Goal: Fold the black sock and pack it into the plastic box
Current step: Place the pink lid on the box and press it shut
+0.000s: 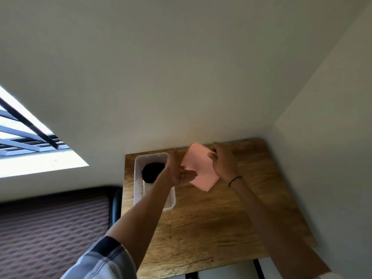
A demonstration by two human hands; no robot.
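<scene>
The black sock [151,171] lies bundled inside the clear plastic box [138,178], toward its far end, on the left part of the wooden table [211,218]. A pink lid [198,171] is held tilted above the table just right of the box. My right hand [223,162] grips the lid's far right edge. My left hand [177,170] is at the lid's near left edge, fingers stretched under it, and my left forearm crosses over the box and hides its right wall.
The table stands in a corner against pale walls at the back and right. A window with dark bars [30,137] is at the left. A brown patterned surface [50,228] lies left of the table, below it.
</scene>
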